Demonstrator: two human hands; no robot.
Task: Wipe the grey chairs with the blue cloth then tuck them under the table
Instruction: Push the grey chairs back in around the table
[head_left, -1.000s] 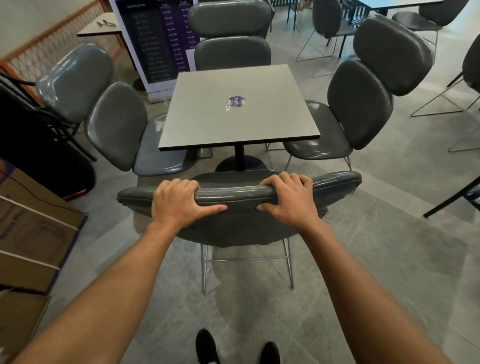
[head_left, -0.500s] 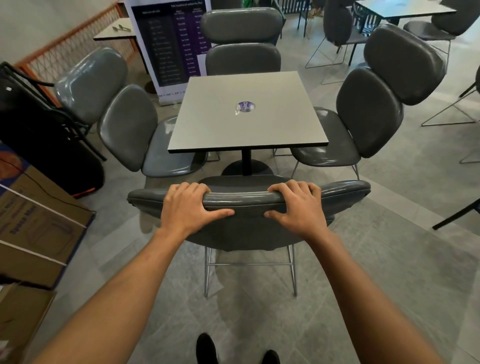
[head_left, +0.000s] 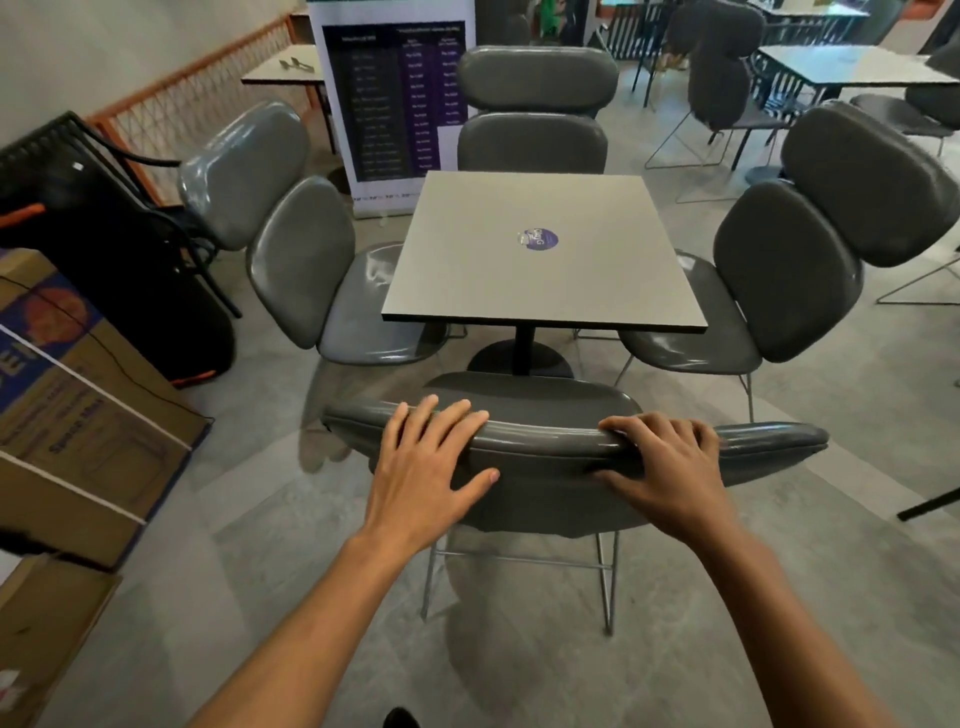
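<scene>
The nearest grey chair (head_left: 571, 441) stands at the near side of the square worktop (head_left: 540, 249), its backrest top toward the camera and its seat pointing under the worktop's near edge, beside the black pedestal base (head_left: 519, 358). The left hand (head_left: 426, 467) lies on the top edge of the backrest with straight, spread fingers reaching over the rim and the thumb stretched out along the near face. The right hand (head_left: 670, 467) grips the same edge further right, fingers curled over the top and the thumb pressed on the near face. The two hands are well apart.

Three more grey chairs ring the worktop: the left chair (head_left: 311, 260) and the right chair (head_left: 779, 270) have their seats partly under its sides, and the far chair (head_left: 535, 119) stands close against its far edge. A round purple sticker (head_left: 537, 239) sits near the middle of the worktop.

Beyond the far-left corner stands a tall menu banner (head_left: 395, 98). Cardboard boxes (head_left: 78, 395) lie on the floor at the left, with a black metal rack (head_left: 104, 218) behind them. Further tables and chairs (head_left: 852, 67) fill the far right. The blue cloth does not show anywhere in this view.
</scene>
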